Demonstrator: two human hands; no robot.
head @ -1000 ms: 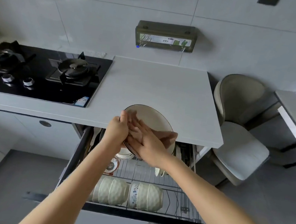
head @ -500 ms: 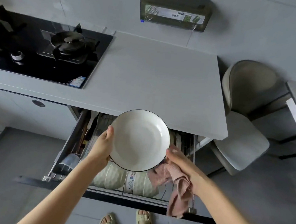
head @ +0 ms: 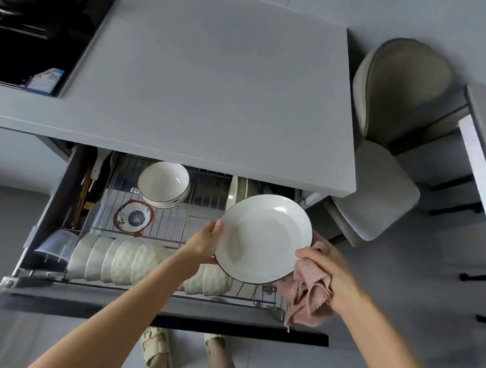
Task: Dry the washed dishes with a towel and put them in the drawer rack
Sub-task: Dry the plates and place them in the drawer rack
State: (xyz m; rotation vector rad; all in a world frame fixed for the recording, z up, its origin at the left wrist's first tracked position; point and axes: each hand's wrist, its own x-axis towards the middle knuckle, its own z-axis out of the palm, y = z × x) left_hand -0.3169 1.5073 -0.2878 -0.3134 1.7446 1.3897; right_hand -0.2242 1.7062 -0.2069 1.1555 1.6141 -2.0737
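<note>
Hands are working apart at either side of a white plate (head: 263, 240) over an open drawer rack (head: 189, 226). The person's left hand (head: 204, 244) is gripping the plate's left rim, thumb on top and fingers underneath, and appears to be bearing its weight. The right hand (head: 327, 267) is clutching a bunched pink towel (head: 309, 295) just beside the plate's right rim; whether it is touching the rim cannot be told.

The plate is hovering above the right part of the rack, its face turned up and tilted toward the camera. Beneath the table (head: 217, 76), the rack is holding a stack of white bowls (head: 164, 183) at the far side, a small red-rimmed dish (head: 133, 218) nearer the middle and a row of ribbed bowls (head: 119, 260) lying on edge along the near side. What look like upright plates (head: 235, 186) are standing at the far right, just beyond the held plate.

That is probably where this one is heading: away from the person and slightly left, with the left hand the nearer one. The plate would need turning onto its edge to slide in beside them.
</note>
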